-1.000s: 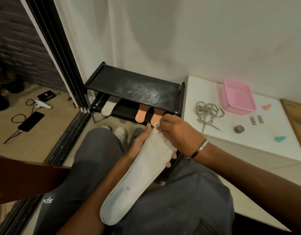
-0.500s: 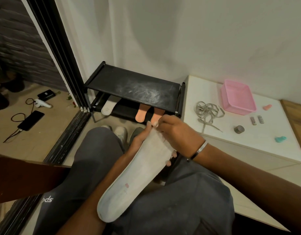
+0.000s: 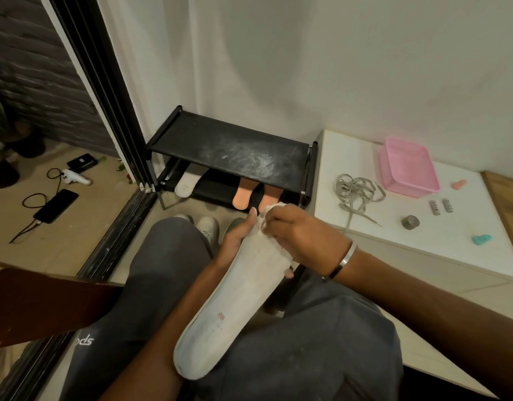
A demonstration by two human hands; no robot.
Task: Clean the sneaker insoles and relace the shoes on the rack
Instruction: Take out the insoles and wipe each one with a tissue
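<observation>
- A seated person held a white insole (image 3: 238,302) over the lap, its heel end toward the camera and its toe end raised toward the shoe rack (image 3: 229,151).
- The left hand (image 3: 235,238) cupped the insole's forepart from underneath, thumb up along its left edge and fingertips showing past the right edge.
- The right hand (image 3: 301,235), a metal bangle (image 3: 340,261) at its wrist, reached in from the right with fingers curled, pressing a bunched white cloth (image 3: 268,211) against the insole's toe end.
- Both forearms angled in from the bottom of the view, crossing above grey trousers (image 3: 301,342).
- The black rack stood against the wall, its top shelf smeared with pale dust.
- On the lower shelf lay another white insole (image 3: 188,180) at the left and two orange insoles (image 3: 242,195) at the right, their ends jutting past the front edge.
- The toes of pale sneakers (image 3: 207,227) showed on the floor between the rack and the knees.
- On the low white bench (image 3: 423,241) to the right lay a tangle of grey laces (image 3: 356,192), just beside a pink basket (image 3: 408,166).
- A phone (image 3: 57,205) on a cable lay on the floor at far left.
</observation>
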